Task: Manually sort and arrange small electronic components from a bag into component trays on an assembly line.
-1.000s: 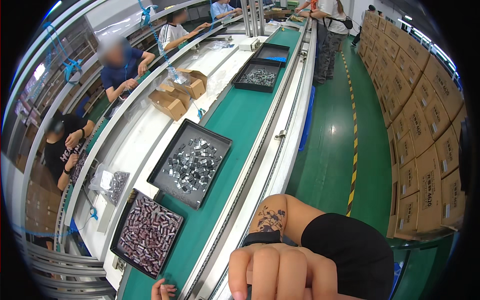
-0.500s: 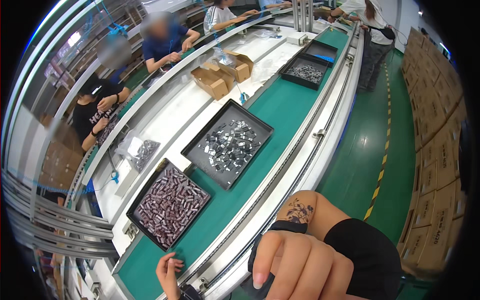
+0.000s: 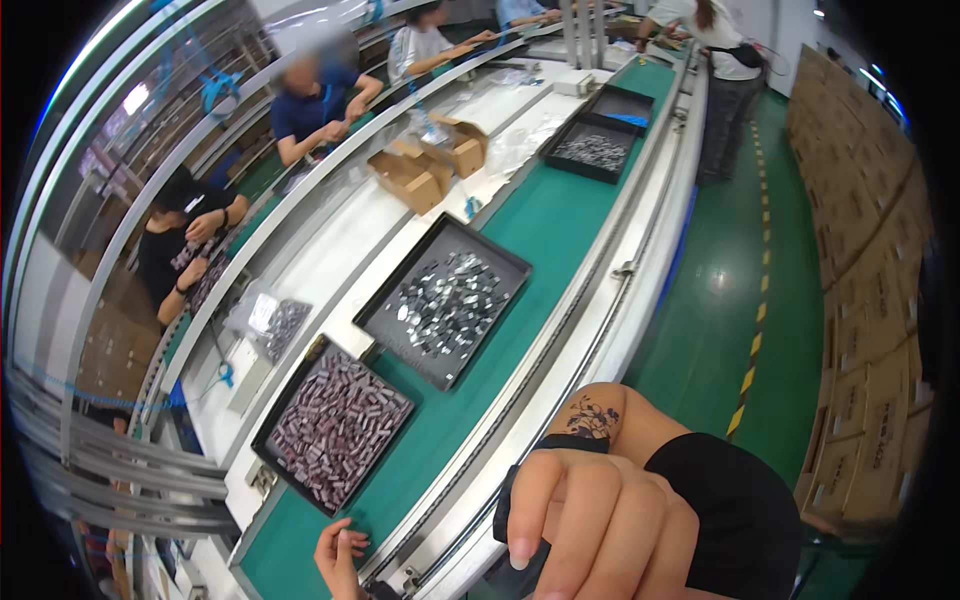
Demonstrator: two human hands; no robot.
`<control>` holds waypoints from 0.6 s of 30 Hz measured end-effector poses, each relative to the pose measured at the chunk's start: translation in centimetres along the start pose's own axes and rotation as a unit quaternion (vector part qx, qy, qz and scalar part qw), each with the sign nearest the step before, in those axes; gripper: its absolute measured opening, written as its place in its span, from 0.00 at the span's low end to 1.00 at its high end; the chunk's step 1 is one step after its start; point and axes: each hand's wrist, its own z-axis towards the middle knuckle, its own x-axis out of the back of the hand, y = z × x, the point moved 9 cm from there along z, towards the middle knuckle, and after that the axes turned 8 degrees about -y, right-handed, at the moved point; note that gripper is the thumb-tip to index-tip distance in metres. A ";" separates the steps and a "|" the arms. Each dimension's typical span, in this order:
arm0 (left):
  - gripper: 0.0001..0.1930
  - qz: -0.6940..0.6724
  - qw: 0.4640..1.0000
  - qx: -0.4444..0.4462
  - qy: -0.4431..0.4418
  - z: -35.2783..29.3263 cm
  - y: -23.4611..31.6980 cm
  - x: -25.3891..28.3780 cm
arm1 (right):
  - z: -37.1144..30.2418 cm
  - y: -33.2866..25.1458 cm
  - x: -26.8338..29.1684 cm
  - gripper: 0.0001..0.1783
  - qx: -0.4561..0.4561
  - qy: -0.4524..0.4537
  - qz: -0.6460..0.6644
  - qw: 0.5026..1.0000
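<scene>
Low in the view, my left hand [image 3: 340, 556] hovers over the green belt with its thumb and fingers loosely apart, and nothing shows in it. Just beyond it lies a black tray [image 3: 262, 440] heaped with small brownish-purple cylindrical parts [image 3: 340, 425]. Large and close at the lower right, my right hand [image 3: 605, 525] has its fingers curled together. Something black shows by its fingertips, but I cannot make out what it is. A black band [image 3: 580, 441] crosses the wrist, below a tattooed arm. Farther up the belt is a second black tray [image 3: 400, 330] of small black and silver pieces [image 3: 455, 300].
The green belt [image 3: 540, 240] runs to the far right, carrying a tray of metal parts [image 3: 592, 150]. Opened cardboard boxes [image 3: 410, 180] and a bag of parts [image 3: 275, 325] lie on the white ledge. Co-workers sit across. Stacked cartons [image 3: 865, 330] line the right.
The view has shifted slightly, so the trays and far belt sit a little further left. Both hands keep nearly the same pose.
</scene>
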 end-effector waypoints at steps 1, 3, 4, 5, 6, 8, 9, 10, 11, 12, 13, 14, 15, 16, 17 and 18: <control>0.11 -0.002 1.000 -0.008 -0.016 0.2 -0.4 -0.2 | 0.4 -0.5 0.2 0.17 -0.006 -0.014 0.007 1.000; 0.12 -0.016 0.999 0.004 -0.039 0.2 -1.7 0.4 | 0.8 -1.0 0.5 0.18 -0.012 -0.030 0.009 0.999; 0.12 -0.023 0.999 0.014 -0.044 0.2 -2.1 0.5 | 0.7 -0.7 0.5 0.18 -0.030 -0.051 0.031 0.998; 0.12 -0.024 0.999 0.013 -0.046 0.4 -2.4 0.6 | 0.7 -0.4 0.5 0.19 -0.048 -0.071 0.055 0.995; 0.12 -0.023 0.999 0.013 -0.046 0.5 -2.7 0.7 | 0.7 0.0 0.4 0.19 -0.066 -0.090 0.080 0.991; 0.12 -0.019 0.999 0.015 -0.043 0.4 -2.7 0.8 | 1.6 0.1 0.3 0.20 -0.069 -0.118 0.097 0.986; 0.12 -0.017 0.999 0.015 -0.039 0.3 -2.5 0.6 | 2.1 0.2 -0.1 0.20 -0.071 -0.146 0.114 0.980; 0.12 -0.026 0.999 -0.005 -0.023 0.2 -2.0 0.6 | 2.4 0.4 -0.5 0.21 -0.073 -0.172 0.135 0.973; 0.11 -0.033 0.999 -0.024 -0.006 0.1 -1.6 0.5 | 2.6 0.6 -0.3 0.21 -0.070 -0.169 0.144 0.972; 0.11 -0.040 0.998 -0.044 0.012 0.0 -1.1 0.5 | 2.6 0.9 -0.3 0.21 -0.077 -0.179 0.153 0.969; 0.11 -0.033 0.998 -0.042 0.021 0.0 -1.1 0.7 | 2.6 1.1 -0.4 0.21 -0.082 -0.186 0.161 0.966; 0.11 -0.030 0.999 -0.022 0.003 0.3 -1.4 0.4 | 2.5 1.3 -0.4 0.22 -0.088 -0.193 0.168 0.963; 0.11 -0.029 0.999 -0.002 -0.014 0.4 -1.8 0.1 | 2.4 1.4 -0.5 0.22 -0.093 -0.201 0.176 0.959; 0.12 -0.028 0.999 0.018 -0.032 0.4 -2.0 -0.1 | 2.3 1.6 -0.7 0.22 -0.098 -0.209 0.182 0.956; 0.12 -0.023 0.999 0.020 -0.025 0.2 -1.9 0.2 | 2.1 1.8 -0.9 0.23 -0.104 -0.218 0.188 0.952; 0.12 -0.022 0.999 0.018 -0.021 0.1 -1.8 0.0 | 2.0 1.9 -1.0 0.23 -0.111 -0.229 0.190 0.948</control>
